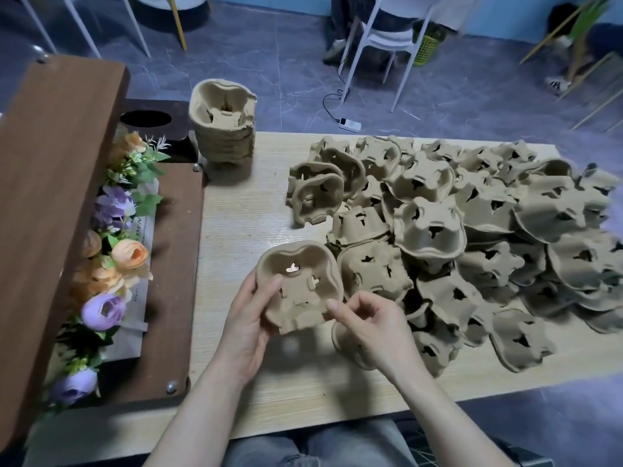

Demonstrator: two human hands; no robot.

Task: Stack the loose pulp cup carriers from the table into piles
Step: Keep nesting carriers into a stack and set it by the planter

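Pulp carrier, lobed, matte, gripped by left hand, right hand loosely curled beside it.

On the table, the stacked pile stands at eleven o'clock, loose carriers at two, flower box at nine.

Setting: informal workroom or shared craft space | Evidence: light wood table heaped with pulp cup carriers; grey tiled floor; white chairs; power strip; artificial flowers in wooden box
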